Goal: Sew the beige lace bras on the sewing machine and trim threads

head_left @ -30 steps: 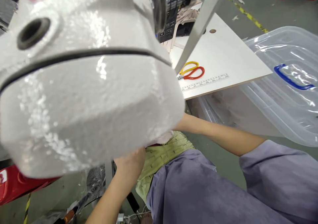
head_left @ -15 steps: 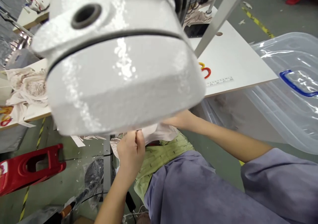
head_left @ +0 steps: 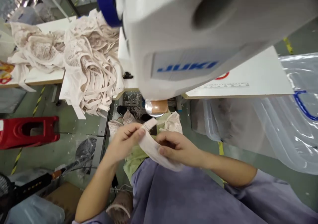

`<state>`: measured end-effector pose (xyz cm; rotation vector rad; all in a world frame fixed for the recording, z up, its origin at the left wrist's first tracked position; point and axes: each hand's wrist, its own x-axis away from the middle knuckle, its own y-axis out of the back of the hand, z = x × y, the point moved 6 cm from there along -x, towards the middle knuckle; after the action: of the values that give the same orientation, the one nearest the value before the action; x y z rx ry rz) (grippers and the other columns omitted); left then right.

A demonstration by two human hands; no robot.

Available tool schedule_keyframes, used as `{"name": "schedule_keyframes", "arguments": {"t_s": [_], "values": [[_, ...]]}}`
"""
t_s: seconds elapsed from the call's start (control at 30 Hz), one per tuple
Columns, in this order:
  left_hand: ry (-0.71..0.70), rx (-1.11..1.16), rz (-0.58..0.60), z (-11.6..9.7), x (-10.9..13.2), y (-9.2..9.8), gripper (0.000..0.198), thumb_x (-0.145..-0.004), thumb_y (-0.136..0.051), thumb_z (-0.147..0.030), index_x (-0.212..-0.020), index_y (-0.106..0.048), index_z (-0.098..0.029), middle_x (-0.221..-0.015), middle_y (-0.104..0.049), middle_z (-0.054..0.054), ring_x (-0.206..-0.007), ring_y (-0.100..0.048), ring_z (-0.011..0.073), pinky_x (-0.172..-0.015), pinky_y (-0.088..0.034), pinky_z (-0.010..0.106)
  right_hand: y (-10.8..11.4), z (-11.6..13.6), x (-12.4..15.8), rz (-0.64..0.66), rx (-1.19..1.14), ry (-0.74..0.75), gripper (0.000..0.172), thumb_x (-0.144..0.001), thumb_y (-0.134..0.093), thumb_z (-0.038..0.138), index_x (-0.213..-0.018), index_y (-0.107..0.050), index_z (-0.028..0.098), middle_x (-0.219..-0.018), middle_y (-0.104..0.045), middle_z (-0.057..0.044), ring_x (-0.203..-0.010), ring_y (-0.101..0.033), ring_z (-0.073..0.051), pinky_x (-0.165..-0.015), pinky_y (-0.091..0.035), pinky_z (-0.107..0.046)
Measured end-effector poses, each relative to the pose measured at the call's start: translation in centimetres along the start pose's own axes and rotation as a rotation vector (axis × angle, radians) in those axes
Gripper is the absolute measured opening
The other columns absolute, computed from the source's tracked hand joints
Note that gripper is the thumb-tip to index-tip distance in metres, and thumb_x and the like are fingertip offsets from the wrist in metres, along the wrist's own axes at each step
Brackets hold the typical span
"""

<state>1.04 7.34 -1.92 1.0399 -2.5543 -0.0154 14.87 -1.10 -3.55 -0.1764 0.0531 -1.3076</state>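
Note:
Below the sewing machine head (head_left: 139,62), I hold a pale beige bra (head_left: 154,150) over my lap. My left hand (head_left: 125,141) is closed, its thumb and fingers pinching the band near its end, where short dark marks show. My right hand (head_left: 177,148) is closed further along the same band, thumb on top and fingers curled. The band bows down between the two hands. Lace parts, one of them a cup (head_left: 174,122), hang beyond my hands above green cloth (head_left: 135,157) on my lap. How the lace joins the band is partly hidden.
Several pale lace bras (head_left: 91,62) are heaped on the table's left part. A ruler (head_left: 226,85) lies on the white tabletop (head_left: 268,75) at right. Clear plastic bins (head_left: 295,131) stand on the right, a red stool (head_left: 29,131) on the left. The machine head overhangs closely.
My view has shifted, so the machine head sits higher and further right. Both hands, partly hidden under it before, now show fully with the bra band stretched between them.

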Motion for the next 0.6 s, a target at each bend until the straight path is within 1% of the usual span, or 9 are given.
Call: {"name": "schedule_keyframes", "arguments": {"t_s": [0.07, 0.1, 0.17, 0.23, 0.33, 0.37, 0.43, 0.5, 0.6], "values": [[0.003, -0.104, -0.076, 0.0, 0.8, 1.7, 0.031, -0.092, -0.059, -0.045, -0.091, -0.076, -0.019, -0.083, -0.073, 0.005, -0.073, -0.064, 0.0194, -0.066, -0.048, 0.028, -1.1, -2.1, -2.2, 0.002, -0.233, -0.060, 0.052, -0.077, -0.075, 0.060, -0.107, -0.064, 0.019, -0.094, -0.063, -0.004, -0.080, -0.059, -0.014, -0.070, -0.050, -0.025], [0.003, -0.162, -0.040, 0.1, 0.9, 2.1, 0.030, -0.092, -0.059, -0.043, -0.091, -0.076, -0.019, -0.085, -0.073, 0.006, -0.076, -0.065, 0.0205, -0.068, -0.048, 0.028, -1.5, -3.5, -3.3, -0.024, -0.355, -0.110, 0.056, -0.073, -0.077, 0.062, -0.108, -0.064, 0.020, -0.096, -0.064, -0.004, -0.083, -0.060, -0.015, -0.073, -0.052, -0.026], [-0.007, -0.301, 0.004, 1.0, 0.6, 2.8, 0.028, -0.092, -0.057, -0.039, -0.088, -0.076, -0.019, -0.083, -0.073, 0.005, -0.076, -0.064, 0.0202, -0.069, -0.047, 0.028, -1.6, -6.6, -5.1, -0.151, -0.533, -0.219, 0.045, -0.075, -0.077, 0.057, -0.100, -0.065, 0.022, -0.085, -0.061, 0.000, -0.074, -0.058, -0.012, -0.070, -0.052, -0.025], [-0.023, -0.464, -0.127, 2.7, 0.0, 3.7, 0.022, -0.091, -0.060, -0.035, -0.091, -0.074, -0.018, -0.084, -0.071, 0.005, -0.077, -0.062, 0.0196, -0.071, -0.046, 0.028, -1.0, -9.1, -5.7, -0.344, -0.536, -0.238, 0.032, -0.079, -0.076, 0.048, -0.092, -0.064, 0.022, -0.076, -0.058, 0.003, -0.066, -0.055, -0.009, -0.067, -0.051, -0.022], [-0.029, -0.472, -0.542, 5.8, -0.1, 4.0, 0.018, -0.086, -0.067, -0.034, -0.093, -0.069, -0.017, -0.092, -0.069, 0.008, -0.086, -0.060, 0.0202, -0.079, -0.047, 0.030, 0.6, -10.7, -4.9, -0.582, -0.230, -0.078, 0.025, -0.082, -0.074, 0.044, -0.088, -0.063, 0.023, -0.078, -0.062, 0.001, -0.071, -0.060, -0.013, -0.074, -0.054, -0.029], [-0.012, -0.345, -0.560, 7.3, -0.3, 3.1, 0.020, -0.086, -0.068, -0.037, -0.088, -0.068, -0.017, -0.087, -0.068, 0.007, -0.083, -0.060, 0.0194, -0.079, -0.048, 0.031, 1.0, -10.8, -4.5, -0.620, -0.075, -0.015, 0.024, -0.084, -0.072, 0.044, -0.088, -0.063, 0.023, -0.082, -0.065, -0.001, -0.076, -0.062, -0.016, -0.078, -0.055, -0.033], [0.052, 0.011, -0.396, 10.4, -1.2, -0.1, 0.029, -0.085, -0.067, -0.045, -0.078, -0.068, -0.017, -0.073, -0.065, 0.004, -0.072, -0.059, 0.0179, -0.072, -0.050, 0.030, 1.1, -10.6, -3.8, -0.606, 0.245, 0.106, 0.020, -0.088, -0.066, 0.043, -0.090, -0.065, 0.023, -0.090, -0.069, -0.005, -0.086, -0.065, -0.022, -0.084, -0.054, -0.041], [0.065, 0.165, -0.315, 11.9, -1.7, -2.5, 0.037, -0.088, -0.060, -0.051, -0.080, -0.070, -0.017, -0.075, -0.067, 0.004, -0.073, -0.062, 0.0182, -0.072, -0.053, 0.031, 1.0, -10.3, -3.4, -0.550, 0.503, 0.226, 0.017, -0.091, -0.061, 0.039, -0.093, -0.068, 0.023, -0.100, -0.070, -0.008, -0.096, -0.065, -0.025, -0.089, -0.053, -0.045], [0.063, 0.284, -0.434, 12.5, -1.9, -3.3, 0.036, -0.089, -0.060, -0.052, -0.091, -0.074, -0.019, -0.091, -0.072, 0.005, -0.090, -0.067, 0.0205, -0.085, -0.055, 0.035, 1.6, -10.1, -2.5, -0.509, 0.717, 0.318, 0.019, -0.093, -0.060, 0.037, -0.097, -0.074, 0.024, -0.108, -0.069, -0.009, -0.105, -0.063, -0.027, -0.093, -0.050, -0.047]]}}
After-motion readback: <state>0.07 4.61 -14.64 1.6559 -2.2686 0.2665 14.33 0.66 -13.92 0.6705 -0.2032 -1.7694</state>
